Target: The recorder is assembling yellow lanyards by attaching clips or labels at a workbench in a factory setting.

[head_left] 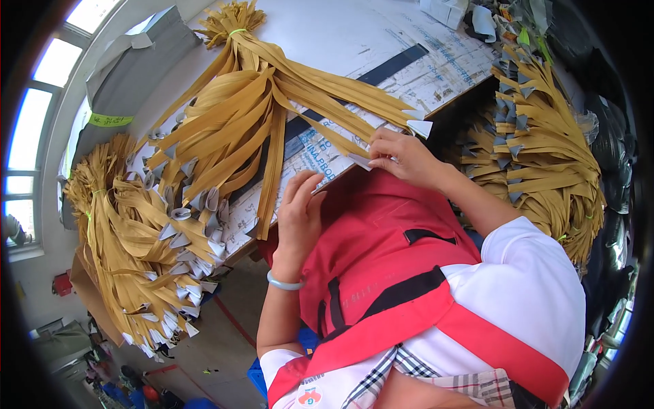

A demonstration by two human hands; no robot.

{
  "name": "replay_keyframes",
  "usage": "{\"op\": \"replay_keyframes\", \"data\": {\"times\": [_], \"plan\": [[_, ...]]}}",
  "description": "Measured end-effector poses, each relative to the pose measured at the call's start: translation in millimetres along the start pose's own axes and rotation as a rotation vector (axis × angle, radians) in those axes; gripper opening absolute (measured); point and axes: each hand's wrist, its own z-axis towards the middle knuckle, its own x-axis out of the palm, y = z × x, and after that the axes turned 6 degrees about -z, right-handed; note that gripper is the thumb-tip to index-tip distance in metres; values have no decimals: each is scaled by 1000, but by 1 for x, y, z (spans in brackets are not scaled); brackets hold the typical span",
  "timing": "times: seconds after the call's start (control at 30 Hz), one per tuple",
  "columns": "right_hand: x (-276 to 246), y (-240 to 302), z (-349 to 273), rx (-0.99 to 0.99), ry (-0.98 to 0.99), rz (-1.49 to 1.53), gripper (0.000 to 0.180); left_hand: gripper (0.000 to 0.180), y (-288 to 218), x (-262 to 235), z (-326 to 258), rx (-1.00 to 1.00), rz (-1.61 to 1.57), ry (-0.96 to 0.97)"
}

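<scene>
Close head-worn fisheye view, downward over left hand (300, 215), right hand (407, 158) and tabletop (334, 31).

Bright daylight from windows (58, 65) at left, panes blown out with bluish fringing, tabletop (320, 34) pale and well lit, deep shadow under its right edge, tan strips (228, 126) fairly sharp, floor (225, 341) dimmer, lower-left clutter (146, 393) soft, strong fisheye bend, black corners.

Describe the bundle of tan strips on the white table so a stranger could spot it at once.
Find the white table with a dark stripe across it. On it, the tan bundle has a yellow-green tie near its far end and fans out toward the person. Unlike the left heap and right heap, it has a strip reaching the person's right hand.
</scene>
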Motion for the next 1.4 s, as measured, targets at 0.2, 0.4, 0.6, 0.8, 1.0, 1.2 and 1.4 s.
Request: {"op": "replay_keyframes", "data": {"times": [0.2,0.4,0.6,0.8,1.0,1.2,1.4], "plan": [[-2,41,23,-91,72,152,13,23,-17,16,30,139,-7,130],[7,42,50,16,255,836,12,17,-10,-21,31,51,-226,80],[13,41,81,-258,328,644,20,17,-6,-34,31,-112,-559,45],[29,60,84,137,250,1028,20,14,6,-35,28,-220,-745,-101],[45,58,68,157,93,947,19,12,5,-44,28,-240,-708,-44],[38,67,70,-75,-28,856,15,10,-1,-43,27,-153,-692,-74],[45,67,66,-171,33,715,21,9,2,-43,22,-156,-703,-121]]}}
